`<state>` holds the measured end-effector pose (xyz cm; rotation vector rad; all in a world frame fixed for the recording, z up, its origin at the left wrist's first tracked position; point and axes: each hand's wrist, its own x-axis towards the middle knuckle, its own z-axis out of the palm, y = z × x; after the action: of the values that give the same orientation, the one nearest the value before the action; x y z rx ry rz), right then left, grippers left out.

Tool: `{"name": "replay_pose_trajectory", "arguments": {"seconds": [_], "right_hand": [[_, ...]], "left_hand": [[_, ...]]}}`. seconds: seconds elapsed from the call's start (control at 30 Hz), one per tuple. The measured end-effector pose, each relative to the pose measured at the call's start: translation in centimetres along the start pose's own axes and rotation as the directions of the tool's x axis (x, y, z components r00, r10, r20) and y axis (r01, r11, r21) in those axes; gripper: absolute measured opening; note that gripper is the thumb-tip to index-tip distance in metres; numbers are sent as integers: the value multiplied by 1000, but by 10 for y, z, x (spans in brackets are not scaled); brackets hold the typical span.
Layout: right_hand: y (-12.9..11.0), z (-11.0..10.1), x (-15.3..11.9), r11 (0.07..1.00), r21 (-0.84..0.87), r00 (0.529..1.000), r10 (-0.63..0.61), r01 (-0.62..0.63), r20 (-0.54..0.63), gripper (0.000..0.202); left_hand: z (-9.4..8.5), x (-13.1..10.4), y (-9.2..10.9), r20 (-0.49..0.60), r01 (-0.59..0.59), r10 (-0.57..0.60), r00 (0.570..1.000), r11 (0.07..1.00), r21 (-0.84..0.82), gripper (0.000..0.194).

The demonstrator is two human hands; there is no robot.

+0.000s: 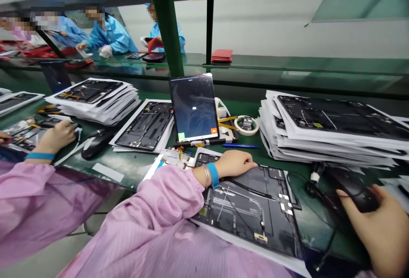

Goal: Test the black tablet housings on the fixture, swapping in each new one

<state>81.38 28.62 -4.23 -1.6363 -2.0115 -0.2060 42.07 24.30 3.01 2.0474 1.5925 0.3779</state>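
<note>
My left hand point(234, 163), with a blue wrist strap point(212, 175) and a silver bangle, rests over the top edge of a black tablet housing point(236, 209). Its fingers are curled; whatever they pinch is hidden. The housing lies on white sheets in front of me, with cables and thin wires on its inner side. At the right, my right hand point(380, 227) wraps round a black computer mouse point(359, 190). Behind the housing a tablet screen point(194, 107) stands upright, dark with a green and an orange square. Ribbon cables link to a board point(179, 157) beside it.
Stacks of housings between paper sheets stand at the right point(326, 141) and left point(99, 107). A roll of tape point(246, 125) and a blue pen point(241, 146) lie behind the housing. A co-worker's hand point(59, 135) works at the left, near another black mouse point(99, 143). More people sit beyond.
</note>
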Motion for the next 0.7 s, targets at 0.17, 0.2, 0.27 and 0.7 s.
{"name": "replay_pose_trajectory", "arguments": {"seconds": [0.17,0.2,0.27,0.7], "right_hand": [[-51,-31,5,987,-10,977,159,-162,-145,71],[-65,-37,4,991,13,958,132,-133,-256,67],[-92,-48,-3,997,60,948,-32,54,-315,53],[-141,-51,4,748,335,673,-662,573,328,12]], "left_hand": [[1,0,0,-4,-2,2,1000,1000,-13,32],[1,0,-1,-4,1,-1,1000,1000,-12,32],[2,0,-1,-6,1,-1,1000,1000,-10,31],[5,-3,-2,-56,-32,31,998,999,-24,31]]}}
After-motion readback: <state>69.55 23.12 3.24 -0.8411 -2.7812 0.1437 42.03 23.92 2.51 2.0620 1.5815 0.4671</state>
